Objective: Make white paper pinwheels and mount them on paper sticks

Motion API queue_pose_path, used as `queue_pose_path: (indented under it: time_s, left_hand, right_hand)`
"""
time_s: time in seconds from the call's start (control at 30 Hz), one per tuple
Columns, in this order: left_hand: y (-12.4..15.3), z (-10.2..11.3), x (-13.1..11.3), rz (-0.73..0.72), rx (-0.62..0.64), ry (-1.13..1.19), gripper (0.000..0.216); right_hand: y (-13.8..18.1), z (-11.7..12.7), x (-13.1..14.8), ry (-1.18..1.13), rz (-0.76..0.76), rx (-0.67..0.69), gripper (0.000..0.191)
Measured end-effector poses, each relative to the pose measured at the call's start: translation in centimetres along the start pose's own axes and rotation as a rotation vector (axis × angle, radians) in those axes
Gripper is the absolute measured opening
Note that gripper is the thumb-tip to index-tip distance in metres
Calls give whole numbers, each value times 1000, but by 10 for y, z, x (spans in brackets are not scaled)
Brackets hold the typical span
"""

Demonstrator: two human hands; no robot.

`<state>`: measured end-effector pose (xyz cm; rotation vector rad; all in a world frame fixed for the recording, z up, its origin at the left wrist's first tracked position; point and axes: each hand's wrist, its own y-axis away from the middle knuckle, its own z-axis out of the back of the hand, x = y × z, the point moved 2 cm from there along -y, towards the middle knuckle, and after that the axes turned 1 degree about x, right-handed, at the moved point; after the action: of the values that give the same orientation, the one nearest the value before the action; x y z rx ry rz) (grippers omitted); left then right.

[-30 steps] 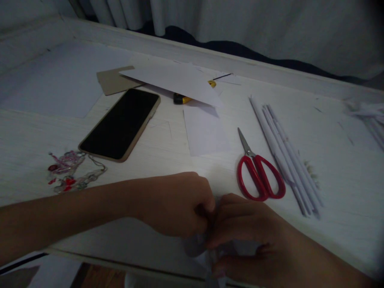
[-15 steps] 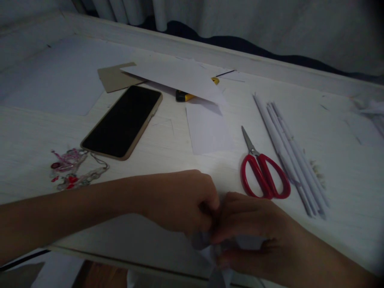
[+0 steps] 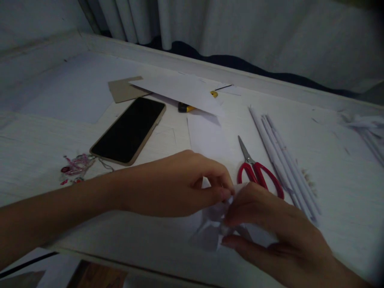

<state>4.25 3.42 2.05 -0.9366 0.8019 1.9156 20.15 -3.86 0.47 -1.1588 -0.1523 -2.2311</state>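
Observation:
Near the table's front edge, my left hand [image 3: 192,188] pinches the upper edge of a crumpled, folded piece of white paper [image 3: 210,232] between thumb and fingers. My right hand [image 3: 270,228] grips the same paper from the right, thumb below and fingers above. Part of the paper is hidden behind the fingers, and its exact shape is blurred. Just beyond my right hand lie scissors with red handles [image 3: 261,176], blades shut and pointing away; the knuckles cover a bit of one handle. A small white paper sheet [image 3: 207,134] rests beyond my left hand.
A dark-screened phone [image 3: 129,130] with a beaded charm [image 3: 76,166] lies at left. Rolled paper sticks [image 3: 285,160] sit right of the scissors. A yellow-black cutter [image 3: 186,107] is partly under a white sheet [image 3: 180,90], beside brown card [image 3: 124,89]. Paper scraps [image 3: 369,124] lie far right.
Both hands have come up and a little away from the table edge with the paper. My left hand has turned from a closed fist to a thumb-and-finger pinch. The view has tilted upward.

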Motion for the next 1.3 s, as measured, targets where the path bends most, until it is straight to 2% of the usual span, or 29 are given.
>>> queue_pose_path:
  time_s: [0.17,0.27,0.3,0.33,0.4,0.47,0.53,0.7,1.13,1.3]
  left_hand:
    - [0,2,-1,-64,-192,13,15]
    - [-1,5,4,23,-364,57,21]
    - [-2,5,5,57,-380,87,26]
    - [-3,5,7,81,-354,128,30]
    - [-6,2,8,87,-218,237,34]
    - [-9,-1,6,56,-77,362,29]
    - [-10,-5,5,37,-16,484,21]
    - [-11,-13,6,61,-30,738,11]
    - [-10,-13,10,4,-82,755,8]
    - [-11,-14,11,52,-135,803,7]
  right_hand:
    - [1,2,-2,17,12,-98,24]
    - [1,5,-1,51,39,-153,25]
    - [1,6,-1,56,47,-177,25]
    - [2,7,-1,54,50,-198,25]
    - [2,10,-2,29,54,-239,26]
    - [3,11,-3,10,57,-263,26]
    - [3,10,-4,10,63,-274,26]
    - [5,8,-5,36,46,-371,27]
    - [6,5,-10,26,-71,-325,43]
    - [6,6,-10,44,-79,-315,45]
